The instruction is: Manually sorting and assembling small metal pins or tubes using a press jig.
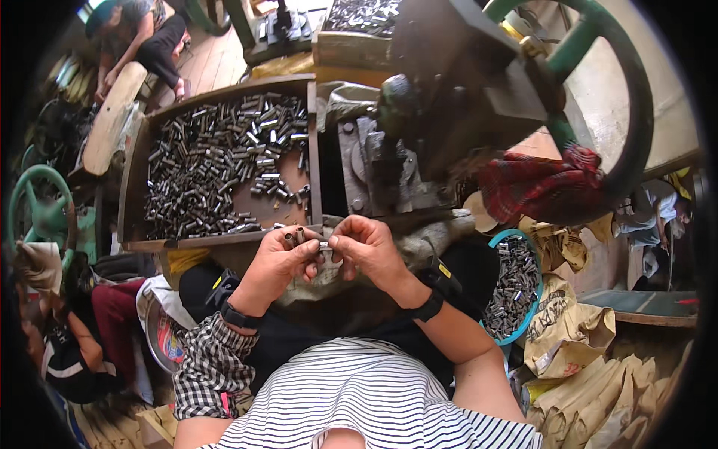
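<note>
My left hand [273,269] is closed on a couple of short metal tubes [301,235], whose open ends stick up between thumb and fingers. Facing it, my right hand [366,243] has thumb and forefinger pinched at a small shiny metal piece [324,245] between the two hands; its exact shape is partly covered by the fingers. Both hands meet just in front of the near right corner of a wooden tray [314,150] that holds many loose metal tubes [194,161]. Beyond my right hand stands a dark press [385,161] with a flat metal base.
A green handwheel [636,97] rises at the upper right, with a red plaid cloth [542,183] tied to it. At my right is a blue basket [537,292] of metal tubes beside paper sacks [568,329]. Other people [138,34] sit around the edges.
</note>
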Available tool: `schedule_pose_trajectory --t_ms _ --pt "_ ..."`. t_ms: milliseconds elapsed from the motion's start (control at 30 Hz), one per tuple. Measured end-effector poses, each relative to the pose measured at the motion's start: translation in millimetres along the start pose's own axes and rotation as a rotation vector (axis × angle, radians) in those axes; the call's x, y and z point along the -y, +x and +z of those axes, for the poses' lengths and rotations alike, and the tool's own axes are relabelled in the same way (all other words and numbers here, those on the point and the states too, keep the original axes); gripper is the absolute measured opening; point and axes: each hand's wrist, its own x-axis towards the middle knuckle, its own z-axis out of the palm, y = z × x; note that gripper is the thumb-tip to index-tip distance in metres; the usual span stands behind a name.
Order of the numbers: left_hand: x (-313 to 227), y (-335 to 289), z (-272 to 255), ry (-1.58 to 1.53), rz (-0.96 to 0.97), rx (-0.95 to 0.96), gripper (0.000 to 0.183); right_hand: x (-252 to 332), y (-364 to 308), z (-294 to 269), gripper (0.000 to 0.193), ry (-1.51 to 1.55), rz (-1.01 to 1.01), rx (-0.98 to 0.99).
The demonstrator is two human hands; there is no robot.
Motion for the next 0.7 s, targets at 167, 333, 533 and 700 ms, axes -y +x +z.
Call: schedule_pose_trajectory --t_ms 167,333,533,700 --pt "-12 23 21 0.140 0.040 -0.066 0.015 60 -59 -20 0.022 -0.783 -0.408 -0.374" --pt "-35 56 18 0.146 0.143 -0.111 0.019 134 -148 -69 0.028 -0.916 -1.146 -1.192" --pt "-32 118 13 0.220 0.169 -0.160 0.019 117 -115 -162 0.038 -0.723 -1.026 -1.146" --pt "-22 151 -4 0.225 0.207 -0.156 0.016 125 -95 -152 0.047 -0.491 -1.035 -1.137"
